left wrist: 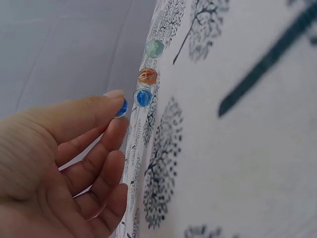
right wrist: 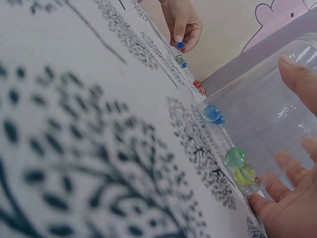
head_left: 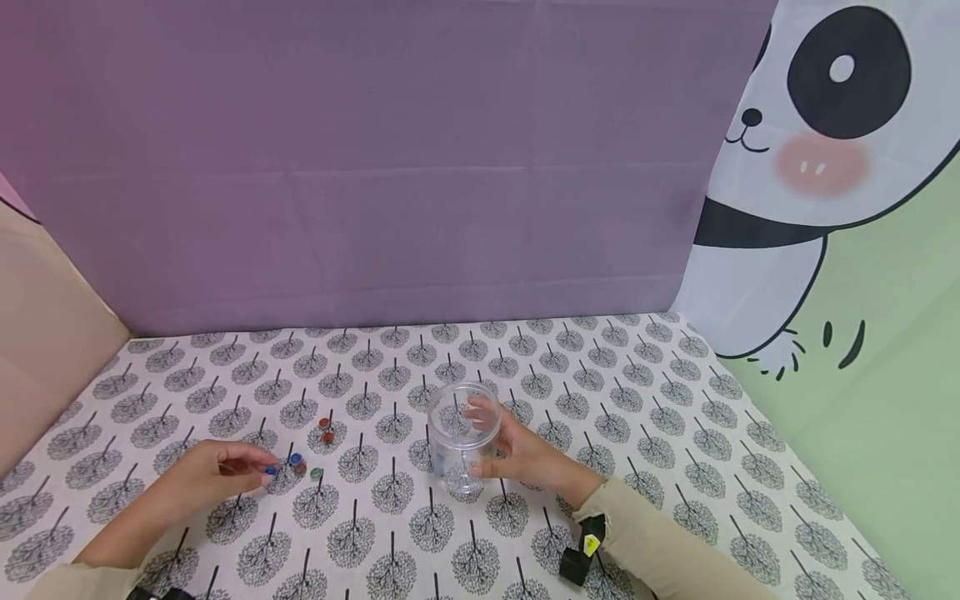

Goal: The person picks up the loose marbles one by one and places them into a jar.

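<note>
A: Hands?
B: Left hand (head_left: 213,468) pinches blue marble (left wrist: 122,108) just left of loose marbles (head_left: 327,437); right hand (head_left: 521,452) curves round clear jar (head_left: 441,435).
A: Jar position?
B: Upright on desk (head_left: 360,575), right of loose marbles; green marble (right wrist: 236,157), yellow marble (right wrist: 244,174) inside.

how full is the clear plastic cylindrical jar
The jar is mostly empty: the right wrist view shows a few blue, green and yellow glass marbles at its bottom.

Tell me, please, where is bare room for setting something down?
Free: the tree-print tablecloth right of the right sleeve, and the strip between the loose green marble and the clear jar. Crowded: beside the left hand, where marbles cluster.
</note>
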{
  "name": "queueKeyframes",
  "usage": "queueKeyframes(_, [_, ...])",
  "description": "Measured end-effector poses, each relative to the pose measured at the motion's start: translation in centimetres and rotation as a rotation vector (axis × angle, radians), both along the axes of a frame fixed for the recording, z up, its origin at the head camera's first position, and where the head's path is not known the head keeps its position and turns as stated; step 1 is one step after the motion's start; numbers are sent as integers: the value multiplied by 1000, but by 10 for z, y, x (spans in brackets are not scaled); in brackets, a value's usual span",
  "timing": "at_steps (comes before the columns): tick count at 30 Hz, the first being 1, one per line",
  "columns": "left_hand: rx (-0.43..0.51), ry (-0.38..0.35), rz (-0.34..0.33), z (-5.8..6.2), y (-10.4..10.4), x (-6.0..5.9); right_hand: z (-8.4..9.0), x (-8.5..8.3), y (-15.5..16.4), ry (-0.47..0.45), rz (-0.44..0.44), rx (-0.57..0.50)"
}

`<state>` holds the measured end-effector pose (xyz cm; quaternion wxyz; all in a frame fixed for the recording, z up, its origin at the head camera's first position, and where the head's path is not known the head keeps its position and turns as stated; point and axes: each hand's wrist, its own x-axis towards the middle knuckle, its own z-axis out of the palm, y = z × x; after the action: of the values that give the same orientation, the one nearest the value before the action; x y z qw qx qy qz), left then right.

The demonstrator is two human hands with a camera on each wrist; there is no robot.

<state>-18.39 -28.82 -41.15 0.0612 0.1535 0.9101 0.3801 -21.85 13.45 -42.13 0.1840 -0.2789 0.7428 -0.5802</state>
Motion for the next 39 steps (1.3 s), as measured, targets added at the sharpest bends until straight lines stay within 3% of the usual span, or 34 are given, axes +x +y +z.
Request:
queueKeyframes(17, [-91, 148, 96, 13, 23, 7, -1, 2, 0, 5, 5, 21])
queueKeyframes(20, [-99, 189, 90, 15, 28, 7, 0, 2, 0, 3, 3, 22])
queueKeyframes(29, [-4, 275, 15, 17, 42, 5, 1, 3, 0, -6, -14, 23])
queueKeyframes(33, [11, 286, -5, 17, 47, 4, 0, 1, 0, -3, -10, 27])
queueKeyframes(39, [31, 194, 4, 19, 55, 5, -2, 0, 0, 3, -1, 24])
